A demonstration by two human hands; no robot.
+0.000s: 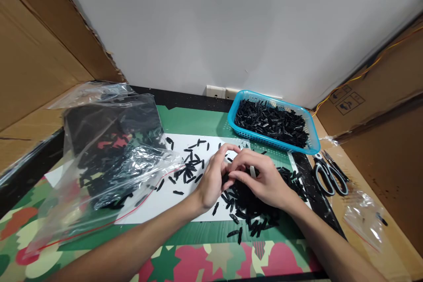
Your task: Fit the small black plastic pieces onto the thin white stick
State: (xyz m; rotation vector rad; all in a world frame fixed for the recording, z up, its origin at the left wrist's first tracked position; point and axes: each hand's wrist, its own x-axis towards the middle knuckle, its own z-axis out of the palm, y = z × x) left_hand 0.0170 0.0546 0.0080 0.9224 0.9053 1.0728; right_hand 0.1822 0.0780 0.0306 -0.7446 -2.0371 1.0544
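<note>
My left hand (213, 179) and my right hand (262, 179) meet above a white sheet (145, 211), with the fingers of both curled in and the tips together. What they pinch is small and mostly hidden by the fingers; a dark bit shows between them. Under and beside my right hand lies a heap of small black strip-like pieces (254, 207). To the left of my left hand, more loose black pieces (190, 169) are scattered over the sheet.
A blue plastic basket (233, 116) full of black pieces stands at the back right. Clear zip bags (109, 158) with black pieces inside lie at left. Scissors (327, 176) and a small clear bag (363, 218) lie at right. Cardboard walls (383, 141) flank both sides.
</note>
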